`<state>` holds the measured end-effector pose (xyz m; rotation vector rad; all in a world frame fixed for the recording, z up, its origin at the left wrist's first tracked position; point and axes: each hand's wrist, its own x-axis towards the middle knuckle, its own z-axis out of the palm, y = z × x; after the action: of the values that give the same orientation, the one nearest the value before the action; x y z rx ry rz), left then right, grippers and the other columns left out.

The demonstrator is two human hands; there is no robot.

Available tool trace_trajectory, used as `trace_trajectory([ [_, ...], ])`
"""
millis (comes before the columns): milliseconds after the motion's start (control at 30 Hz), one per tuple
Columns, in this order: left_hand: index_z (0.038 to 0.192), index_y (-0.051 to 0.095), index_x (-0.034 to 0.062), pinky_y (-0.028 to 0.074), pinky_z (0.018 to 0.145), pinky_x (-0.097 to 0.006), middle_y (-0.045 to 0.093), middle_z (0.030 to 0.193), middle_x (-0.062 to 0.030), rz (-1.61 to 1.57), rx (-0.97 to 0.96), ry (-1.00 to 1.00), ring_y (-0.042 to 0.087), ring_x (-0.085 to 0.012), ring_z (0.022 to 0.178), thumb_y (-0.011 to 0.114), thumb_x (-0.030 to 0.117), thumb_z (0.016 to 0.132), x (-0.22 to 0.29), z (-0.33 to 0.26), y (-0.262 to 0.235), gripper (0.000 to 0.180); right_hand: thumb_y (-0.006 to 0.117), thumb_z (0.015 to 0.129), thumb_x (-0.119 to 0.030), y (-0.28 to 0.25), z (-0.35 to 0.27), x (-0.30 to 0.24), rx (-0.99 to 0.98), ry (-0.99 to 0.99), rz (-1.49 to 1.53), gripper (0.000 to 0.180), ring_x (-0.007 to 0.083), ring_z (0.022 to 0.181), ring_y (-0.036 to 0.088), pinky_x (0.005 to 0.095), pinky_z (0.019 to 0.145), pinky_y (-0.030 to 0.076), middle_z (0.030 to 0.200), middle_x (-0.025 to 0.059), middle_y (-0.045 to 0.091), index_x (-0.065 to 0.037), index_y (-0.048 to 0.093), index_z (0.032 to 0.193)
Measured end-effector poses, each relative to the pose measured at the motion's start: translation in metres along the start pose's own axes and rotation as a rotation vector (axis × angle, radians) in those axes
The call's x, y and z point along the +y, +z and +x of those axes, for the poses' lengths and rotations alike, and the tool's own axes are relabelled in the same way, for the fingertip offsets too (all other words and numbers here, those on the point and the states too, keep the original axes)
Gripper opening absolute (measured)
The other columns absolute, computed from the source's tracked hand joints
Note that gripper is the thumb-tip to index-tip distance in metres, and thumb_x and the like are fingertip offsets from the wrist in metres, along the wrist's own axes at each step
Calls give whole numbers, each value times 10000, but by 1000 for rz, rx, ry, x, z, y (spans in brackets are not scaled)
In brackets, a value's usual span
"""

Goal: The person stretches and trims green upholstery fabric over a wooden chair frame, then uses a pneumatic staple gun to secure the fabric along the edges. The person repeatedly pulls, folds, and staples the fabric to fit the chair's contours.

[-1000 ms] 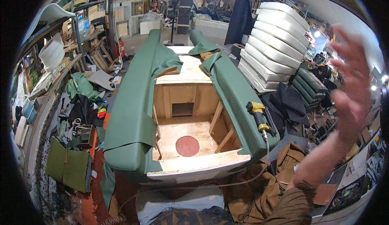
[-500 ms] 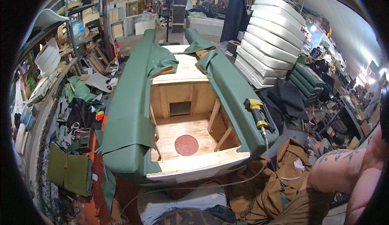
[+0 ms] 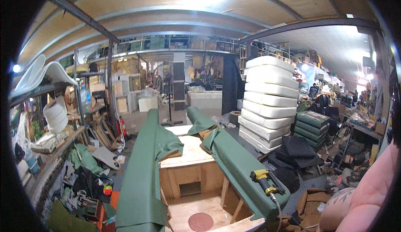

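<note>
Cluttered workshop space stretches under a low arched ceiling (image 3: 200, 6) of pale panels and steel ribs, with shelving along the left wall and goods piled far back. At the lower middle stands a wooden sofa frame (image 3: 190, 175), its bare plywood box open on top, with a round reddish disc (image 3: 201, 222) lying on its floor. Green upholstery fabric (image 3: 140, 190) drapes over the left side rail, and more of it covers the right rail, bunched into folds at the far end. On that right rail lies a yellow and black pneumatic staple gun (image 3: 265, 181), its hose trailing down toward the lower edge. Behind the frame to the right rises a tall stack of white foam cushions (image 3: 267, 102), with a shorter stack of green cushions (image 3: 311, 127) just beside it and dark fabric heaped on the floor nearby. Only the person's bare right forearm (image 3: 363, 202) shows, at the lower right corner, well apart from the staple gun. Neither hand is visible, so how the fingers are set cannot be told.
</note>
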<state>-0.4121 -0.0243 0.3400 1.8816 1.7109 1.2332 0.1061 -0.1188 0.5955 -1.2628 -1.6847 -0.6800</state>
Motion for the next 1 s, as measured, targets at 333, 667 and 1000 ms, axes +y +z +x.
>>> trace_trajectory([
  [333, 1225, 636, 24, 523, 966, -417, 688, 1177, -135, 139, -55, 163, 641, -238, 1102, 426, 321, 1064, 30, 69, -6, 398, 612, 998, -351, 4, -6, -7, -18, 41, 12, 474, 243, 1135, 650, 365, 944, 539, 1393, 180, 606, -23, 601, 1341],
  [667, 1230, 635, 30, 520, 971, -417, 684, 1187, -130, 367, -86, 289, 636, -236, 1111, 423, 328, 1062, 79, 169, 23, 402, 580, 1016, -363, 11, -10, -9, -25, 45, 20, 482, 254, 1131, 650, 373, 942, 541, 1371, 195, 612, -20, 589, 1353],
  [1000, 1234, 634, 35, 518, 976, -416, 681, 1197, -125, 484, -88, 338, 632, -234, 1121, 421, 336, 1061, 95, 172, 6, 407, 548, 1034, -376, 14, -15, -7, -24, 37, 47, 490, 264, 1126, 650, 381, 940, 544, 1348, 210, 617, -17, 576, 1366],
])
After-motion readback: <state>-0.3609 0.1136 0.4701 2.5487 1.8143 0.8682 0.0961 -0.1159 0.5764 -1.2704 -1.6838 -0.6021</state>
